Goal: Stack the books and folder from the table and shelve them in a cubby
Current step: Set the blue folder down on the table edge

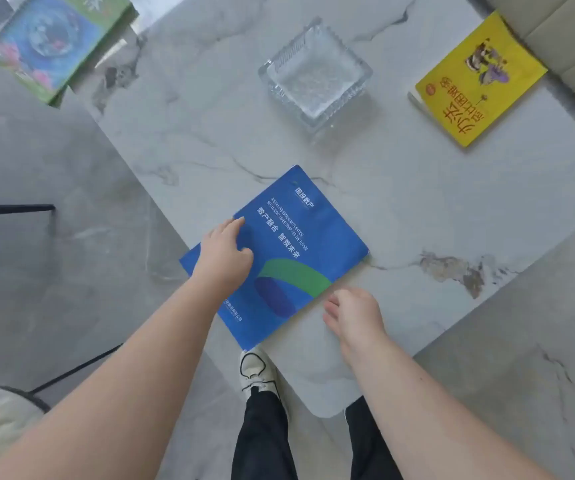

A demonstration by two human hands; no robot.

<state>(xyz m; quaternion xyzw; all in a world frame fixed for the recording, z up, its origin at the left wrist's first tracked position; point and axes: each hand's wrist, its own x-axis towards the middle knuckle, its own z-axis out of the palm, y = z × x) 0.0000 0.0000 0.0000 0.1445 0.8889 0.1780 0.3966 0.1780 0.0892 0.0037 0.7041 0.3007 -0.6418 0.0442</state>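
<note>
Left hand (222,252) flat on blue folder (289,244), fingers (236,223) spread, gripping nothing. Right hand (352,313) just beside folder's near edge, loosely open, empty. Folder overhangs tabletop (417,202) edge: slide outward, pinch overhang. Yellow book (476,81) and green book (57,39) well beyond the folder.

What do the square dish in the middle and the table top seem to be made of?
Dish: probably clear pressed glass, since it is see-through with ribbed, glinting walls. Table top: looks like white marble or a marble-look slab with a smooth finish, judging by its grey veins and one brownish patch; which of the two is unclear.
</note>
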